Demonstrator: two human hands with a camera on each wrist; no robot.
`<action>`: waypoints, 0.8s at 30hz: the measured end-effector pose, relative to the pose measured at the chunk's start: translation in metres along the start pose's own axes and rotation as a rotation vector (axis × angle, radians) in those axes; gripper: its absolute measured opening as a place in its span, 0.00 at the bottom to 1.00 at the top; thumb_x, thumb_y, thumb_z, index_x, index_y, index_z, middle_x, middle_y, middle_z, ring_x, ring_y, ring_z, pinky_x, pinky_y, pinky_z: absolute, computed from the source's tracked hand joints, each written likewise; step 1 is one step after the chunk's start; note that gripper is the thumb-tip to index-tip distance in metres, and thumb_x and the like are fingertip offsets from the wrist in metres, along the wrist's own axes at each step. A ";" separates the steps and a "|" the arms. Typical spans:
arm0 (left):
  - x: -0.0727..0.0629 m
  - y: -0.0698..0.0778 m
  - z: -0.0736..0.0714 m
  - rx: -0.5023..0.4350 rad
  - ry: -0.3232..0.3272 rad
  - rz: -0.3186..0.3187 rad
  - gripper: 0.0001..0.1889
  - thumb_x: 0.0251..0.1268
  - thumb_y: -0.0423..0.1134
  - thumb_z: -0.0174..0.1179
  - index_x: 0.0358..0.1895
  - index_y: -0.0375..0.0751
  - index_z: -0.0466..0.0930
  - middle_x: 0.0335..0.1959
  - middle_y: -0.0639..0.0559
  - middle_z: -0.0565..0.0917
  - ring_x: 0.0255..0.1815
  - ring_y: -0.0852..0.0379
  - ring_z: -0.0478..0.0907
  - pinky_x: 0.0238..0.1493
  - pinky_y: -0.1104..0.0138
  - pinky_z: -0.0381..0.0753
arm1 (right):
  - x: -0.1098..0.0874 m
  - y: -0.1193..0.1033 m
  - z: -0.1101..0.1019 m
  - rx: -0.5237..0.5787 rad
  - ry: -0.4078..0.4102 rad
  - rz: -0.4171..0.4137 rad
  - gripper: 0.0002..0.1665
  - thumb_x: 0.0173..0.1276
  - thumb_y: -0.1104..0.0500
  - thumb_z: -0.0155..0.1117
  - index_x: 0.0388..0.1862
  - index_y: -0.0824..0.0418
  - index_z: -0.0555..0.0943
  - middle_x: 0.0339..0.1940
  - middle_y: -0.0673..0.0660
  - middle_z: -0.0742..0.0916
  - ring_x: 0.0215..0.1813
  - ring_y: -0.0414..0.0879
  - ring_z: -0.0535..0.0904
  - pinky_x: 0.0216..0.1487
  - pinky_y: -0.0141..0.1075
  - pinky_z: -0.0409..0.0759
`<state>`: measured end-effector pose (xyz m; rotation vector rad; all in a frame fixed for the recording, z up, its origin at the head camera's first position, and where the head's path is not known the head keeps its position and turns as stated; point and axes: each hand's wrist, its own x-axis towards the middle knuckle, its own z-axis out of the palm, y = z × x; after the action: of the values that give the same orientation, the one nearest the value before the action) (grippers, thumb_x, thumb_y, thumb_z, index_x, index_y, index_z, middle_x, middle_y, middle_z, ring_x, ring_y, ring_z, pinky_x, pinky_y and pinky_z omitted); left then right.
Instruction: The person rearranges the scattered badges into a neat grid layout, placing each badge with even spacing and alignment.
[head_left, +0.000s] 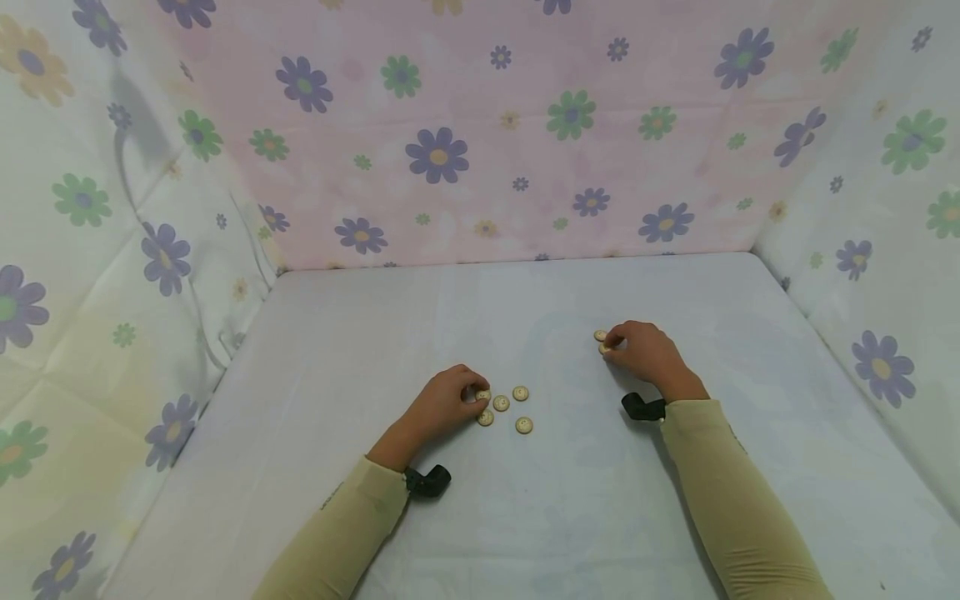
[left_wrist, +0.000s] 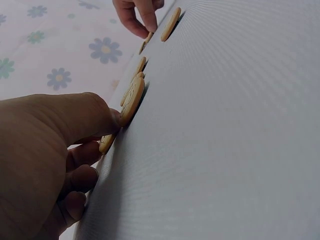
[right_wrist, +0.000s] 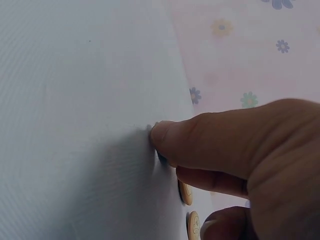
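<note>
Several small round wooden discs with dark printed marks lie on the white table. At the left of the middle group, my left hand [head_left: 450,397] pinches one disc [head_left: 483,396] between thumb and forefinger. Close by in the left wrist view, another disc [left_wrist: 132,100] lies beside the thumb. Farther back on the right, my right hand [head_left: 647,354] holds a disc [head_left: 603,349] by thumb and fingertip, and a second disc [head_left: 601,335] lies just behind it. The right wrist view shows the thumb covering most of the held disc.
Near the left hand lie other discs: one in front [head_left: 485,418], one to its right [head_left: 501,403], and two farther right, a rear disc [head_left: 521,392] and a front disc [head_left: 524,425]. Flower-print cloth [head_left: 465,100] walls the white tabletop [head_left: 570,517] at back and sides.
</note>
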<state>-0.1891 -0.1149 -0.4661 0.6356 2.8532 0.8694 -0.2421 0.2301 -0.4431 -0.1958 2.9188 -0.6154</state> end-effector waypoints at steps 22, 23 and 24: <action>0.000 0.000 -0.001 0.006 0.011 0.017 0.10 0.60 0.42 0.66 0.44 0.45 0.85 0.39 0.55 0.81 0.33 0.63 0.71 0.37 0.69 0.72 | -0.003 -0.010 -0.004 0.009 -0.003 -0.019 0.17 0.68 0.52 0.62 0.50 0.60 0.83 0.55 0.61 0.84 0.50 0.55 0.78 0.45 0.48 0.75; 0.000 0.000 -0.001 0.007 0.014 0.020 0.10 0.60 0.42 0.66 0.44 0.45 0.85 0.39 0.55 0.81 0.33 0.63 0.71 0.37 0.69 0.72 | -0.003 -0.011 -0.004 0.012 -0.001 -0.025 0.17 0.68 0.52 0.62 0.50 0.60 0.83 0.55 0.61 0.84 0.51 0.55 0.78 0.46 0.48 0.75; 0.000 0.000 -0.001 0.008 0.016 0.024 0.10 0.60 0.41 0.66 0.44 0.45 0.85 0.39 0.55 0.81 0.33 0.63 0.71 0.37 0.69 0.72 | -0.003 -0.012 -0.004 0.011 0.001 -0.032 0.17 0.68 0.52 0.62 0.51 0.60 0.83 0.55 0.60 0.84 0.52 0.55 0.78 0.47 0.49 0.75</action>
<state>-0.1893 -0.1152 -0.4656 0.6673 2.8707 0.8715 -0.2383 0.2215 -0.4337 -0.2413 2.9182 -0.6371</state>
